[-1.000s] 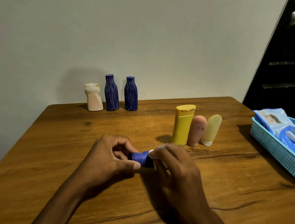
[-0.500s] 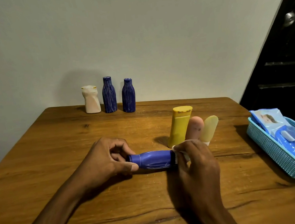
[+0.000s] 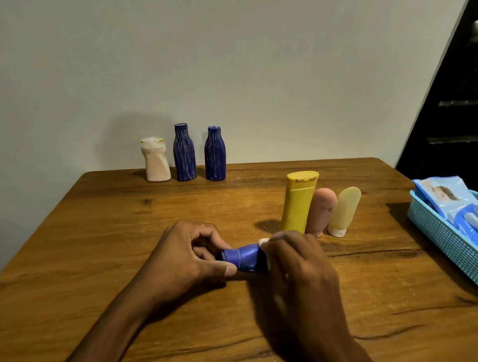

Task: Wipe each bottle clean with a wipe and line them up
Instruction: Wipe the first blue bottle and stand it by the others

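A blue bottle (image 3: pixel 245 258) lies on its side just above the wooden table (image 3: pixel 88 227). My left hand (image 3: pixel 186 255) grips its cap end. My right hand (image 3: pixel 298 266) is wrapped round the bottle's body with a white wipe (image 3: pixel 264 242), of which only a corner shows. Most of the bottle is hidden under my right hand. At the table's far edge stand a white bottle (image 3: pixel 155 159) and two dark blue bottles (image 3: pixel 184 152) (image 3: pixel 214 153) in a row.
A yellow bottle (image 3: pixel 298 202), a pink tube (image 3: pixel 321 210) and a pale yellow tube (image 3: pixel 344 212) stand together just beyond my right hand. A light blue basket (image 3: pixel 448 249) holding wipe packs (image 3: pixel 448 195) sits at the right edge. A dark door is at the far right.
My right hand with the wipe slid left along the blue bottle, covering more of its body than half a second ago. My left hand kept its hold on the cap end.
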